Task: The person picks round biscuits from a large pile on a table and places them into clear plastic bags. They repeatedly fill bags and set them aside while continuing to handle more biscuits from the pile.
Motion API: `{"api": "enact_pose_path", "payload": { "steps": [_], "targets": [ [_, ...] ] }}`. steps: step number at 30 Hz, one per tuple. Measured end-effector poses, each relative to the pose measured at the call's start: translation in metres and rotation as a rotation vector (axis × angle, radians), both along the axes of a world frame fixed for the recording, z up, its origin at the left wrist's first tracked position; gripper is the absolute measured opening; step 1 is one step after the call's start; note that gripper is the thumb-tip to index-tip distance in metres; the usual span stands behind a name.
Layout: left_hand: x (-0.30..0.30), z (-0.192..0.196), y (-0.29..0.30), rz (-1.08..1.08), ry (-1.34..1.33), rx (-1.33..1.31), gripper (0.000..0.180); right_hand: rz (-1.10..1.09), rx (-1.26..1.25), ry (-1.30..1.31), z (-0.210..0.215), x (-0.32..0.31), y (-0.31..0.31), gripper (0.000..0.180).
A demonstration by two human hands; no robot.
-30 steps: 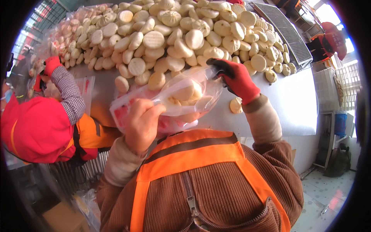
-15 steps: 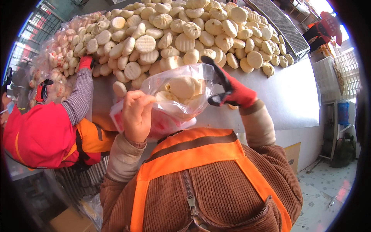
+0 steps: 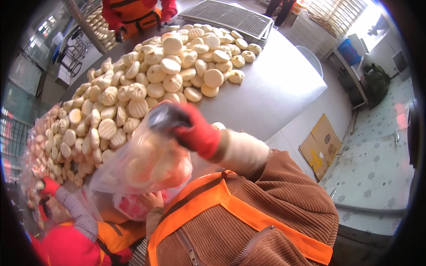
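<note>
A clear plastic bag (image 3: pixel 148 166) with pale round buns inside is in front of my chest, at the near edge of the bun heap. My right hand (image 3: pixel 195 133), in a red glove with black fingers, is closed at the bag's upper edge and smeared by motion. Low by the bag's underside is my bare left hand (image 3: pixel 153 200); the bag covers most of its fingers. Pink-and-white printed plastic (image 3: pixel 128 205) shows beneath the bag. Beyond it lies a large heap of flat and pleated buns (image 3: pixel 137 91) on the metal table (image 3: pixel 270 84).
On the left, a co-worker in a red head covering (image 3: pixel 71 246) reaches a red-gloved hand to the heap. Another person in an orange apron (image 3: pixel 135 15) stands across the table. A wire rack (image 3: pixel 228 17) sits at the far edge; cardboard (image 3: pixel 321 146) lies on the right.
My view has turned right. My right hand has moved from open beside the bag to closed at its upper edge. My left hand has gone from the bag's rim to low beside its underside.
</note>
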State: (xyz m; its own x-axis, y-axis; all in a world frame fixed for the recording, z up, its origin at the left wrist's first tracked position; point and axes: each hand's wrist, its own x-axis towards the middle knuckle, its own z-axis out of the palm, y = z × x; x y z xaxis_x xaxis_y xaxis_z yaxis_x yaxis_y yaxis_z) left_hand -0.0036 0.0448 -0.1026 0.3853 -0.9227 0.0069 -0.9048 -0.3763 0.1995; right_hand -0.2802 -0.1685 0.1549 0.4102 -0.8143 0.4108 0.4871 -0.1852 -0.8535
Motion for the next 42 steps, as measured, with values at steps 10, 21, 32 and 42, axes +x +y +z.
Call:
{"api": "enact_pose_path", "payload": {
  "steps": [10,21,32,42],
  "targets": [
    [-0.006,0.005,-0.012,0.071,-0.101,0.110,0.086,-0.681,0.000,-0.400,0.045,-0.245,-0.061,0.041],
    [0.010,-0.012,0.003,0.046,-0.191,0.240,0.089,-1.261,-0.234,0.190,-0.037,-0.469,-0.276,0.024],
    [0.007,-0.023,-0.021,0.048,-0.264,0.305,0.087,-1.197,0.437,0.479,-0.123,-0.500,-0.393,0.058],
    [0.005,-0.015,-0.011,0.036,-0.283,0.234,0.086,-1.561,-0.245,0.506,-0.112,-0.467,-0.350,0.025]
  ]
}}
